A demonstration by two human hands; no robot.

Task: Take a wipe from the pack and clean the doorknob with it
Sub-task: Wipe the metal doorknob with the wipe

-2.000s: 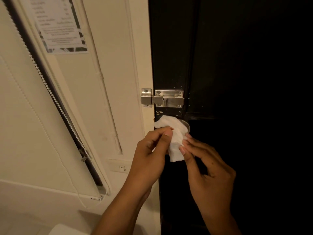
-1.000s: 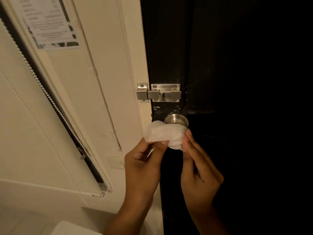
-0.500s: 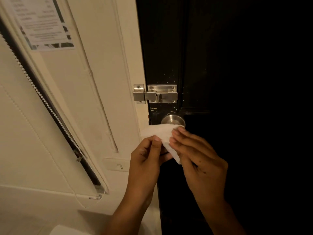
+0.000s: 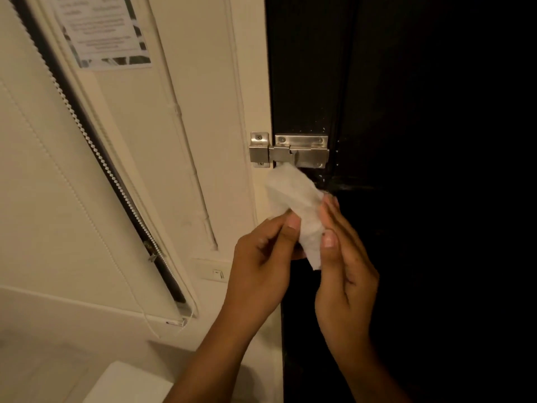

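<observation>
Wipe (image 4: 293, 199) held below the bolt latch (image 4: 289, 151).
Left hand (image 4: 261, 266) and right hand (image 4: 344, 274) both pinch it; doorknob hidden. Risk: loose folds snag the latch.

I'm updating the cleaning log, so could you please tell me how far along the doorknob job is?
Done: a wipe is out of the pack, which is not in view. In hand: the left hand and right hand both pinch it just below the latch, where it hides the doorknob. Left: whether the knob is fully clean cannot be told, so probably more rubbing.
</observation>
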